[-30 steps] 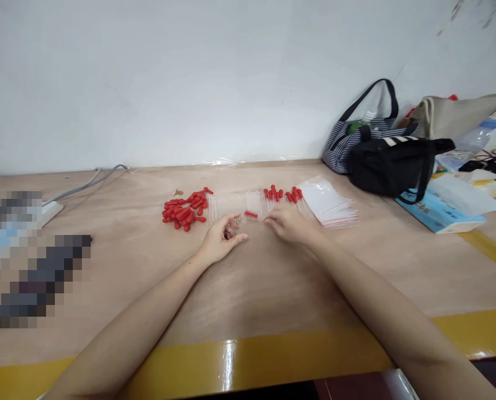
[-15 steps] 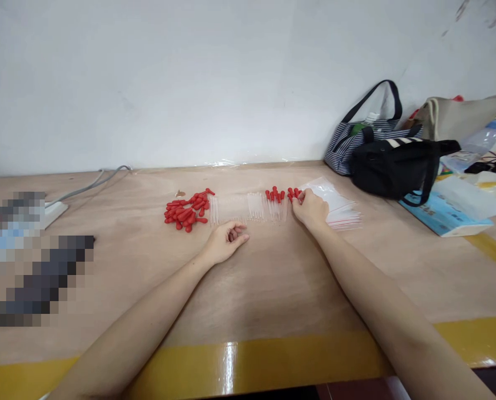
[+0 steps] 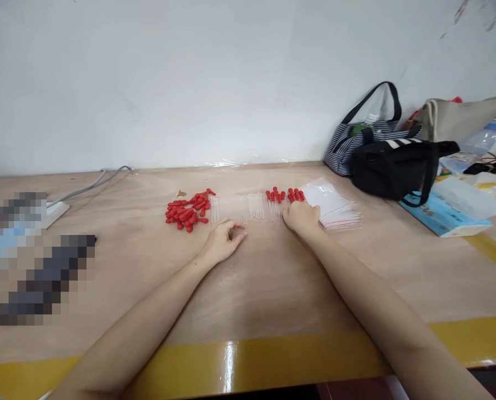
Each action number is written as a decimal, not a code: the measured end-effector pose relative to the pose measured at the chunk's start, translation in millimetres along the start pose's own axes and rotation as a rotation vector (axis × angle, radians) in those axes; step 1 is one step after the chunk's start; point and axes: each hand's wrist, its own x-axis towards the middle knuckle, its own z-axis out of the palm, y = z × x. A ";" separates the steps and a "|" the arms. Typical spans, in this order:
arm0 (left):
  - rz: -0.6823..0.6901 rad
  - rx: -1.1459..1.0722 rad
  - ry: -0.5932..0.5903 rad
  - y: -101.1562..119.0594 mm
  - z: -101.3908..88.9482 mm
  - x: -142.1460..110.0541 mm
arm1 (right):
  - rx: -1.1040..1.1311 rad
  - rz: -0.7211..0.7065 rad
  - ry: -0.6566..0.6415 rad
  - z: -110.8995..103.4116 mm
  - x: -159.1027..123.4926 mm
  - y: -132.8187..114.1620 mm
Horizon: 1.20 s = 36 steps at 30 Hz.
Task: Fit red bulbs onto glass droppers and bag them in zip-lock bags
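My right hand (image 3: 302,218) lies over the lower part of a group of droppers with red bulbs (image 3: 296,195); its fingers are bent down and mostly hidden, so their grip does not show. Just left of it is another group of red-bulbed droppers (image 3: 275,195) with clear tubes. My left hand (image 3: 224,241) rests on the table, loosely curled, a gap between thumb and fingers and nothing seen in it. Beyond it lies a row of clear tubes (image 3: 256,205), with more clear tubes (image 3: 215,210) at its left end. A heap of loose red rubber bulbs (image 3: 185,212) sits farther left.
Clear zip bags (image 3: 335,205) with red seal lines lie right of my right hand. Farther right are a black bag (image 3: 391,169), a striped bag (image 3: 341,147) and a blue packet (image 3: 443,214). A grey cable (image 3: 85,186) and blurred items are at left. Yellow tape (image 3: 272,355) lines the front edge.
My right hand has moved slightly left and toward me, from the red bulbs down over the tubes, uncovering the right-hand group's bulbs. My left hand has barely moved.
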 end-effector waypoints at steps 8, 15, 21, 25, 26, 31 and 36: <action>0.148 0.561 0.005 -53.7 -61.8 21.7 | 0.216 0.099 0.021 -6.5 -0.9 0.5; 0.190 0.567 -0.121 -74.0 -63.3 22.1 | 0.372 0.070 0.228 0.2 -6.2 3.7; 0.191 0.419 -0.001 -62.1 -59.3 21.7 | 0.511 -0.056 0.296 1.8 -21.8 6.4; 0.170 0.272 0.181 -54.2 -54.8 19.5 | 0.552 -0.136 0.300 1.4 -25.6 3.0; 0.164 0.243 0.236 -53.5 -53.7 19.2 | 0.560 -0.162 0.312 2.3 -25.7 1.7; 0.125 0.144 0.456 -51.3 -46.2 16.9 | 0.583 -0.322 0.335 6.6 -27.1 -3.3; 0.117 -0.096 0.335 -27.4 -23.2 7.9 | 0.510 -0.523 0.323 -0.8 -40.6 -7.6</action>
